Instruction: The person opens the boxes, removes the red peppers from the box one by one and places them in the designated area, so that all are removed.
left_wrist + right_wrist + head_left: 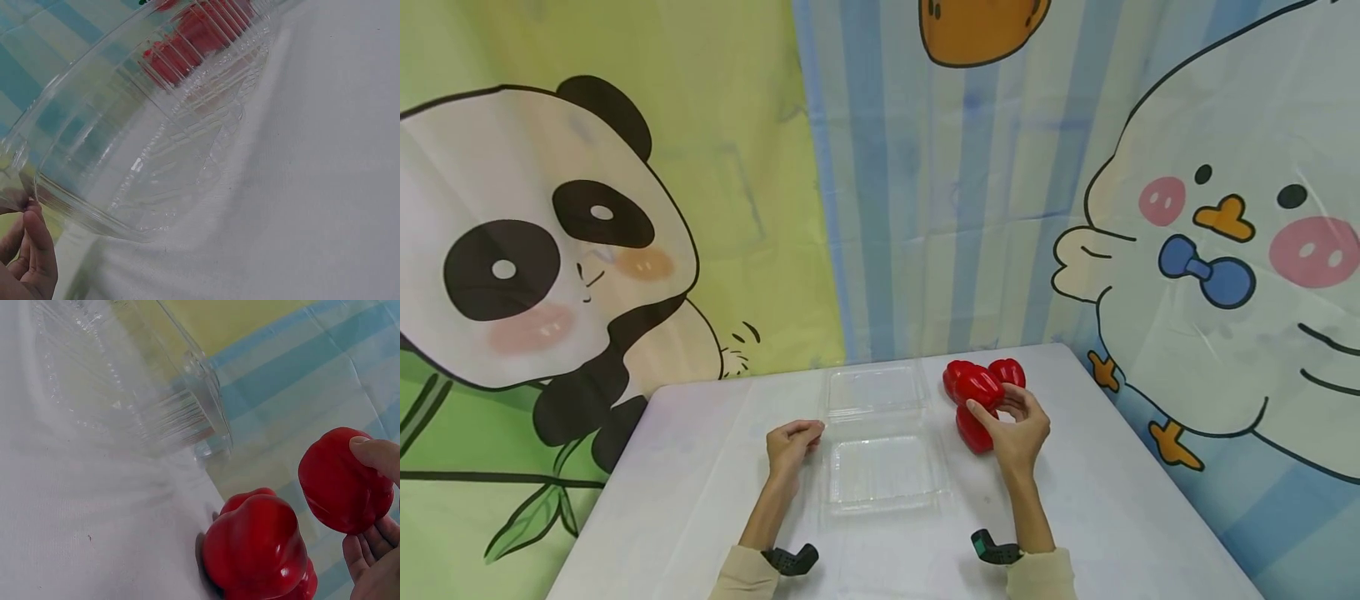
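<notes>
A clear plastic clamshell container (pixel 883 505) lies opened out on the table, its lid half (pixel 876 390) toward the back. My left hand (pixel 793 450) pinches the container's left edge; in the left wrist view the thumb and fingertips (pixel 39 234) meet at its corner. To the right of the container, my right hand (pixel 1021 432) grips a red bell pepper (pixel 981 388) between thumb and fingers. The right wrist view shows this pepper (pixel 337 478) raised off the table. More red bell peppers (pixel 253 547) rest on the table below and behind it, partly hiding one another.
The white-covered table (pixel 700 483) ends at a printed curtain (pixel 910 208) close behind the container and peppers. A dark wrist device (pixel 793 560) sits on the left wrist, and another device (pixel 995 548) on the right.
</notes>
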The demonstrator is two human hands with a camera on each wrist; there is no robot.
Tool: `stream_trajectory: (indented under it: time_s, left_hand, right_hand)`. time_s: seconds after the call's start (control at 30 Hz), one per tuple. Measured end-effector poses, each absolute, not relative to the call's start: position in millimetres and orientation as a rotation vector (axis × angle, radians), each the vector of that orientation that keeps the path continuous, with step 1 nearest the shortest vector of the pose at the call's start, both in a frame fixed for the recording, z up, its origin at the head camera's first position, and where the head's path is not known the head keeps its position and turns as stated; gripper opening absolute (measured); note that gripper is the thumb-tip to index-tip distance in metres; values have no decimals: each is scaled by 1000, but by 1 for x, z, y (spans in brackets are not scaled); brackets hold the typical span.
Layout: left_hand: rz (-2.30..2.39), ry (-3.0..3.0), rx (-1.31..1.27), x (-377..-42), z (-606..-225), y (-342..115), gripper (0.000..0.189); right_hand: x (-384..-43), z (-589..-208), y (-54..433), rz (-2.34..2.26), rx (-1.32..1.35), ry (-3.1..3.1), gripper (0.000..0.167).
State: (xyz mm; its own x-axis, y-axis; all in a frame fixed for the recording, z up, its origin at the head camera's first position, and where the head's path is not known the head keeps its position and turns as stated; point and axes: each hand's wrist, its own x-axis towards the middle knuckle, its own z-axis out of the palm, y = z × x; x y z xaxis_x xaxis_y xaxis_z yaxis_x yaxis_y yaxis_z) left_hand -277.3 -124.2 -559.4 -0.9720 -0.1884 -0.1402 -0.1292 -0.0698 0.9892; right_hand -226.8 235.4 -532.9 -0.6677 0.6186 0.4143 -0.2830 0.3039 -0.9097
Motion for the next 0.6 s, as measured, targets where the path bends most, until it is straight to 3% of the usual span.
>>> stream_trajectory:
  time_s: [0.6]
  left_hand:
    - [-2185, -2088, 353, -276, -562, -121, 20]
  right_hand:
    - [-227, -541, 247, 1413, -486, -1714, 63]
